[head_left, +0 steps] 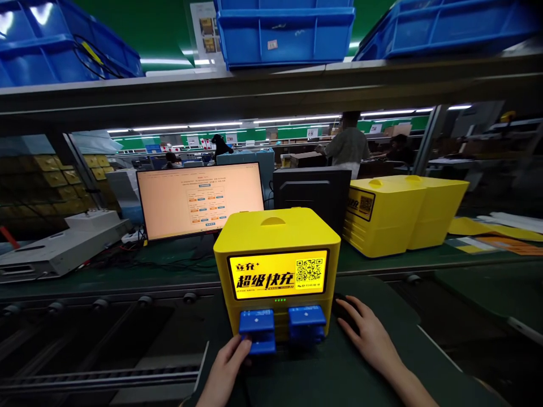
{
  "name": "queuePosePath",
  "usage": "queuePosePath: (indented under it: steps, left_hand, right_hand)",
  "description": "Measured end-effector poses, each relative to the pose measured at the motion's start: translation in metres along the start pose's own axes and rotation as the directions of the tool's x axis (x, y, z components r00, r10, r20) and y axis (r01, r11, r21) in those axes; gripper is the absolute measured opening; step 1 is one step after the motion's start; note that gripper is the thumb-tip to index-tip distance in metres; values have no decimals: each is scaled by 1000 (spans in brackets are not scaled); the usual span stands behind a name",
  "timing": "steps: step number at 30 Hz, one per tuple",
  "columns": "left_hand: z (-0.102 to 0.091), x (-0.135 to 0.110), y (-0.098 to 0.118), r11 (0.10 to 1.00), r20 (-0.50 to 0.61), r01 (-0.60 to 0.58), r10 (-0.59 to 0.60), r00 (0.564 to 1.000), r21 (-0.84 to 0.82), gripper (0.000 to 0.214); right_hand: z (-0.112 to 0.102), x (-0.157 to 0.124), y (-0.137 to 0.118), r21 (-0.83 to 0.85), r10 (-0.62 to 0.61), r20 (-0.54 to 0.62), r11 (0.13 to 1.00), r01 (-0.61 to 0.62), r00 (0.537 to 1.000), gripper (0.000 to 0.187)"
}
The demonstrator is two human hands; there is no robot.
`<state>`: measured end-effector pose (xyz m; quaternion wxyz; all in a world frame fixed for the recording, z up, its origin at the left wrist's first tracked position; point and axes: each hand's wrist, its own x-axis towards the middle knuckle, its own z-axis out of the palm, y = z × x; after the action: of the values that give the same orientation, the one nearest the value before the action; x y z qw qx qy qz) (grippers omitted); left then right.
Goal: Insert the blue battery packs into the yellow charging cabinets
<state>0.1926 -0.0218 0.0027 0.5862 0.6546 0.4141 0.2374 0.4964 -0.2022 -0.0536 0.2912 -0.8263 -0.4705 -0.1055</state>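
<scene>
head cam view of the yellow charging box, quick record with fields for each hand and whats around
left hand: fingers against blue rectangular plastic module
right hand: over dark mouse-shaped object on green bench mat
main item: yellow boxy charging station, lit yellow screen
behind: lit flat monitor, yellow boxy units
overhead: blue plastic bins
background: standing co-worker

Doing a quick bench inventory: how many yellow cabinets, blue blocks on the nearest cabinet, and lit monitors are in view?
Yellow plastic charging cabinets: 3
Blue plastic blocks on the nearest cabinet: 2
Lit flat-screen monitor: 1
Total: 6
</scene>
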Motion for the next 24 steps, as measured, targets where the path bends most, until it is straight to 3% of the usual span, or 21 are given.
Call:
queuePosePath:
  steps: [5, 11, 19, 24]
  left_hand:
    - [1, 1, -7, 989, -4, 67, -69, 998, -132, 75]
    - [5, -1, -2, 989, -36, 33, -39, 999, -142, 76]
    - [8, 8, -15, 988, -54, 47, -55, 997, -148, 86]
    - [6, 3, -4, 995, 50, 30, -25, 998, -92, 77]
  right_hand:
    - [2, 0, 2, 10, 1, -9, 1000, -1, 1000, 41]
    - [2, 1, 1, 13, -17, -9, 1000, 17, 1000, 39]
    - [-2, 1, -2, -4, -10, -20, 1000, 10, 1000, 40]
    - [1, 0, 0, 10, 7, 6, 1000, -7, 1000, 41]
